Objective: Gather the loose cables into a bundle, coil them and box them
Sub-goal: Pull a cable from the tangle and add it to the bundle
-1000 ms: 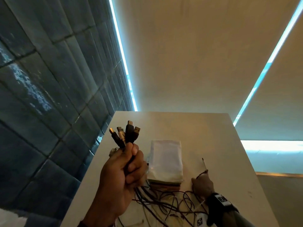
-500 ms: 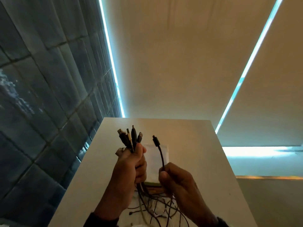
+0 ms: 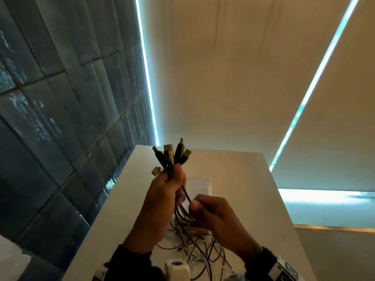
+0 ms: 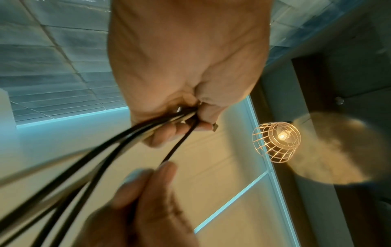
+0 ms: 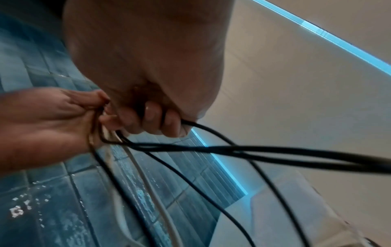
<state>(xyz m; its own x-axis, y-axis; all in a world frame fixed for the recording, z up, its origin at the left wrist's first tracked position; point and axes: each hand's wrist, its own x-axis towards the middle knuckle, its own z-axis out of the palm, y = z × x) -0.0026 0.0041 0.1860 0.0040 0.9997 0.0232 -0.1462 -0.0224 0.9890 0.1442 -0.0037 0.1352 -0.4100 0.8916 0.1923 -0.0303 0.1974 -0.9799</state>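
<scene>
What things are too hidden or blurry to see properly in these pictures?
- Box, head view: mostly behind both hands.
- Cable tangle on the table, head view: cut off by the bottom edge, strands too thin to count.
- Cables, left wrist view: blurred; plug ends hidden inside the left hand.
- Right hand, right wrist view: blurred.

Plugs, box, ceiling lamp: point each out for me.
plugs [image 3: 171, 154], head view, on the fanned connector ends above the left hand's grip
box [image 3: 199, 185], head view, on its pale top face
lamp [image 4: 277, 139], left wrist view, on the wire cage
</scene>
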